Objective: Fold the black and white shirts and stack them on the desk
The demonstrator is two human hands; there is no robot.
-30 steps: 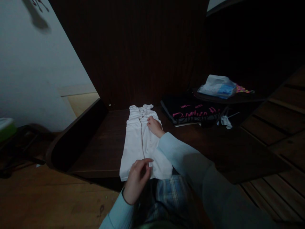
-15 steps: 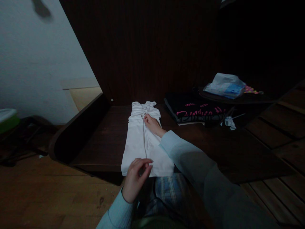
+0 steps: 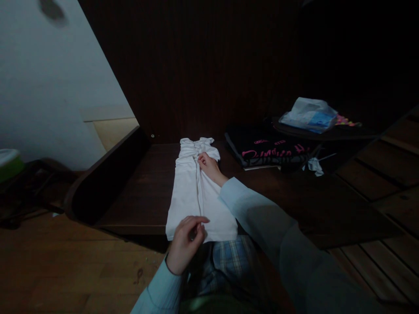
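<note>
A white garment lies flat on the dark wooden surface, its upper end gathered in wrinkles and its sides meeting along a line down the middle. My right hand pinches the cloth by that line, just below the wrinkled part. Over the garment's lower hem rests my left hand, index finger stretched across the cloth and thumb a little apart from it. Nothing shows between those fingers. The garment's right edge is partly hidden by my right hand and sleeve.
Folded black clothing with pink lettering lies to the right. Behind it, a clear plastic bag with white and blue contents sits on a dark item. A raised side board bounds the surface at left; a dark panel stands behind.
My left thumb and index finger have shifted slightly over the hem. My right hand keeps its pinch near the middle line, slightly higher in view. The whole view has tilted a little.
</note>
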